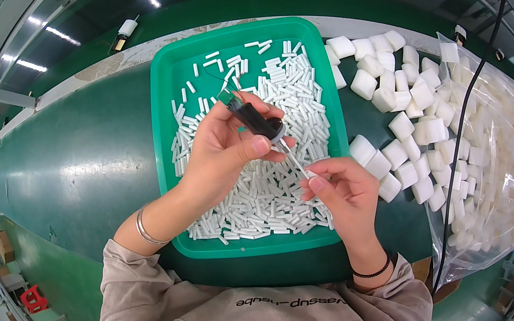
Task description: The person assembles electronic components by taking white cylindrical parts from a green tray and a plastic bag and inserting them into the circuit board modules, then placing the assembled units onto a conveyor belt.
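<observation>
My left hand (215,153) is wrapped around a black cylindrical device (252,118), held tilted above the tray. A clear piece with thin wires sits at its upper left end. From its lower right end a thin metallic rod (294,159) reaches to my right hand (346,193). There, my right thumb and fingers pinch the rod's tip, where a small whitish piece partly shows; the fingers hide most of it. Beneath both hands, a green plastic tray (158,102) holds a heap of short white tubes (264,199), thickest at its middle and right.
Right of the tray lie many white foam-like blocks (395,154), spilling from a clear plastic bag (509,171). A black cable (463,128) hangs down in front of the bag. Another black and white device (125,33) stands beyond the dark green table (69,134).
</observation>
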Demonstrator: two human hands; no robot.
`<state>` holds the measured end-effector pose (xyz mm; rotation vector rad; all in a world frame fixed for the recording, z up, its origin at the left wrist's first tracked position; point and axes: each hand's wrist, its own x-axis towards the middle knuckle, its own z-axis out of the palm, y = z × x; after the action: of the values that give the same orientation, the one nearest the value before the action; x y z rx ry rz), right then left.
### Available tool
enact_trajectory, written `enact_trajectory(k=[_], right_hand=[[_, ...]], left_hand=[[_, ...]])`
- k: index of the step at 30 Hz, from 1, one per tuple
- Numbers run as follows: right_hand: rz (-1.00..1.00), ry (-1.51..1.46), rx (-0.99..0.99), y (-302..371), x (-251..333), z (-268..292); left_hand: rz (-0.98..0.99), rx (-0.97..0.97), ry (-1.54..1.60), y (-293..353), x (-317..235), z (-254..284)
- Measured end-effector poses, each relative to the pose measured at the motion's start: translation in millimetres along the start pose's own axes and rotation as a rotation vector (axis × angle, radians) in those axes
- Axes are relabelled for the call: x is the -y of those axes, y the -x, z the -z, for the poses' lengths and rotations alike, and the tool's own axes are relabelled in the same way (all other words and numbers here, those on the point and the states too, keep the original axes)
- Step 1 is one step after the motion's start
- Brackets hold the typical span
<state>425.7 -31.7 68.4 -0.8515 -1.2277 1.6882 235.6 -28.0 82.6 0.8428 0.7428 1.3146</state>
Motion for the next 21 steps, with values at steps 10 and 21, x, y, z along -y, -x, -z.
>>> enact_trajectory(k=[10,21], right_hand=[[-0.042,-0.062,0.017,-0.3,1.4,0.2],[0.260,0.383,-0.263,0.9,2.3,-3.2]], left_hand=[[-0.001,-0.038,0.028,-0.9,0.0,2.0],[0.158,0.128,-0.204,4.1,-1.7,-14.7]])
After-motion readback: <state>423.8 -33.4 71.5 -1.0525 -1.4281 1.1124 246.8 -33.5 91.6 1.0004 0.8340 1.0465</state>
